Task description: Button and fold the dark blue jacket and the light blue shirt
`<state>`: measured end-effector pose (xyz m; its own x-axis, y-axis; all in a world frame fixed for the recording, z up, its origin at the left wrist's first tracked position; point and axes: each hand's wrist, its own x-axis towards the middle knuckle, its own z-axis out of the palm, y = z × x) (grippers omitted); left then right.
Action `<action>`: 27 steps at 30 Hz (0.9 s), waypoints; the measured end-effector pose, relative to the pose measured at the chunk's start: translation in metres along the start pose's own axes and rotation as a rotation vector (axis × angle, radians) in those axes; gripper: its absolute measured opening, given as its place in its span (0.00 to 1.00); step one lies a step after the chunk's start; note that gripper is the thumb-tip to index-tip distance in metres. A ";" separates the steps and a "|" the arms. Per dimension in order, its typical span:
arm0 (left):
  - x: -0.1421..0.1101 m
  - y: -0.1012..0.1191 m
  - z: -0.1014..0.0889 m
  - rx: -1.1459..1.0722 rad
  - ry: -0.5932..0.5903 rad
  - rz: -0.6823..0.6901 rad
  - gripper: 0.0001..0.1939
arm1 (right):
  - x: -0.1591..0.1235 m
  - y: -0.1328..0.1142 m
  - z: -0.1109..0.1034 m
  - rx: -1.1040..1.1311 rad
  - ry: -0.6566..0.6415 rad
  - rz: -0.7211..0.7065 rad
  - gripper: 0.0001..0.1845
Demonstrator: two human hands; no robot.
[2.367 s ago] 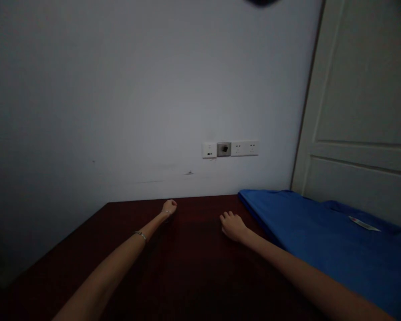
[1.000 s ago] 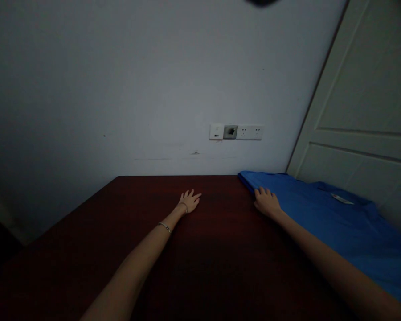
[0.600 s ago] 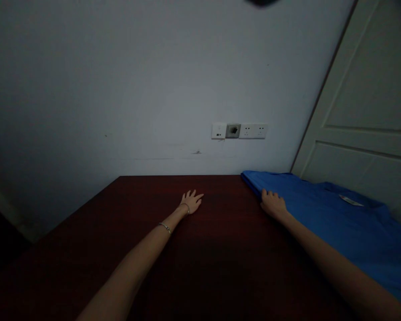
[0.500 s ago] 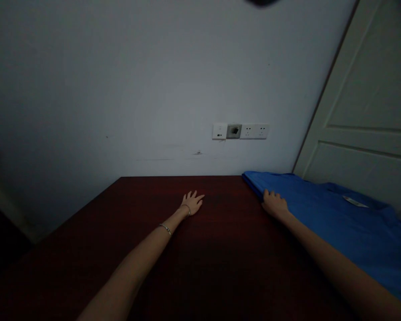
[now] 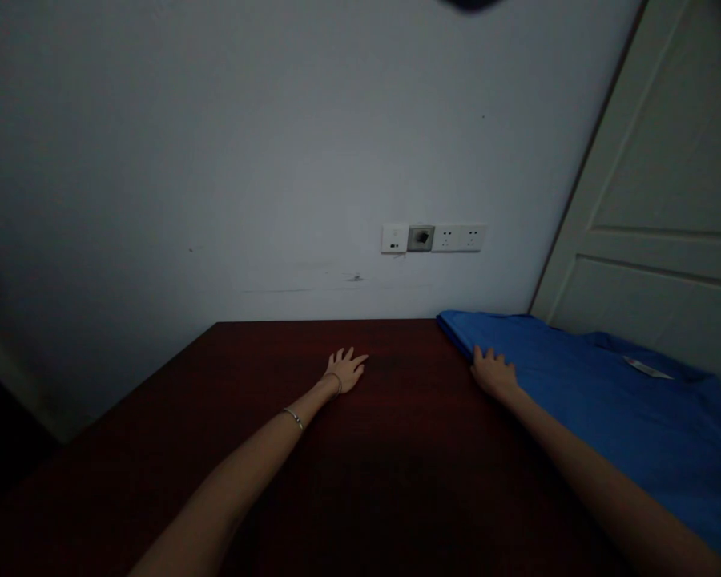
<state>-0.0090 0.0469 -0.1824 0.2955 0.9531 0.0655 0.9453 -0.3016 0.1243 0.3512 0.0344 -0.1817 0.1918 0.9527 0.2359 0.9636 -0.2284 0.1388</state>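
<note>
My left hand (image 5: 344, 372) lies palm down on the dark reddish-brown table (image 5: 390, 417), with its fingers spread and nothing in it. Two thin bracelets circle that wrist and forearm. On the right side of the table a blue shirt (image 5: 589, 401) lies flat, its collar and white label (image 5: 647, 368) towards the door side. My right hand (image 5: 493, 373) rests on the shirt's left edge, its fingers slightly apart on the cloth. The underside of this hand is hidden, and no cloth shows pinched between the fingers.
A pale wall (image 5: 312, 160) stands behind the table's far edge. It carries a row of sockets (image 5: 458, 238) and a grey wall plate (image 5: 420, 238). At the right, a cream panelled door (image 5: 666, 184) rises beside the shirt.
The view has shifted slightly. My right hand's fingers look a little more spread on the shirt's edge. My left hand keeps its place on the table.
</note>
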 end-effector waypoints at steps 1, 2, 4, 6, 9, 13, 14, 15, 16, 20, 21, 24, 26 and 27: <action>0.000 0.000 0.000 0.004 -0.005 -0.002 0.24 | -0.001 0.000 0.000 -0.007 0.004 -0.002 0.26; 0.000 0.000 0.000 0.010 -0.008 -0.004 0.24 | -0.001 -0.001 0.001 -0.013 0.005 -0.003 0.26; 0.001 0.001 0.001 0.022 -0.006 -0.007 0.24 | -0.001 -0.001 0.001 -0.024 -0.005 -0.008 0.25; 0.001 0.001 0.001 0.026 0.007 -0.005 0.24 | -0.001 -0.002 0.001 -0.034 -0.019 -0.015 0.25; 0.000 0.001 0.001 0.014 0.014 -0.001 0.23 | -0.001 -0.002 0.002 -0.054 -0.021 -0.038 0.25; 0.000 0.002 0.001 0.009 0.006 -0.006 0.24 | -0.003 -0.003 0.001 -0.071 -0.020 -0.077 0.25; 0.000 0.001 0.001 0.008 0.006 -0.004 0.24 | -0.003 -0.003 0.001 -0.071 -0.023 -0.082 0.24; 0.000 0.001 0.001 0.006 0.008 -0.002 0.23 | -0.004 -0.003 0.000 -0.068 -0.027 -0.086 0.24; 0.000 0.001 0.001 0.003 0.012 0.001 0.23 | -0.004 -0.004 -0.001 -0.064 -0.031 -0.087 0.24; 0.001 -0.001 0.003 -0.033 0.032 0.010 0.23 | -0.006 -0.006 -0.006 -0.036 -0.042 -0.096 0.23; 0.001 -0.001 0.004 -0.049 0.038 0.012 0.23 | -0.007 -0.008 -0.008 -0.032 -0.044 -0.108 0.23; 0.003 -0.003 0.006 -0.143 0.087 -0.004 0.22 | -0.011 -0.019 -0.012 -0.022 -0.046 -0.153 0.23; 0.006 -0.004 0.005 -0.293 0.160 -0.046 0.22 | -0.015 -0.031 -0.016 -0.014 -0.043 -0.192 0.24; 0.008 -0.006 0.004 -0.408 0.212 -0.093 0.22 | -0.018 -0.038 -0.019 -0.010 -0.041 -0.214 0.24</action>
<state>-0.0116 0.0561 -0.1861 0.1368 0.9633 0.2309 0.8221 -0.2404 0.5160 0.3075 0.0218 -0.1734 -0.0095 0.9869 0.1608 0.9814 -0.0217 0.1908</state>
